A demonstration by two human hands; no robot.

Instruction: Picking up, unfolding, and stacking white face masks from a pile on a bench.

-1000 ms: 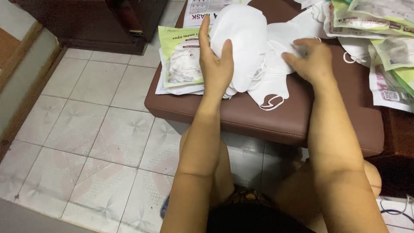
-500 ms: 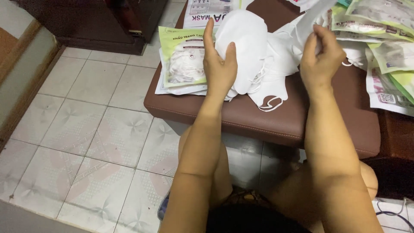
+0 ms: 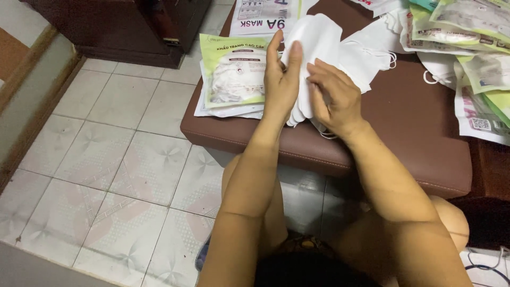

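Nearest, bare knees sat over the tiled floor (image 3: 106, 159). Above them, both hands met at the brown surface's (image 3: 404, 122) front edge: the left hand (image 3: 280, 79) had its grip closed on a stack of white masks (image 3: 313, 48), held upright, while the right hand (image 3: 332, 98) pinched the stack's lower edge. Farther left lay a green packet (image 3: 234, 69); more packets (image 3: 473, 48) lay farther right.

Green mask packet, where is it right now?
In the head view the green mask packet lies on the brown padded bench, at its left end, just left of the left hand holding white masks.
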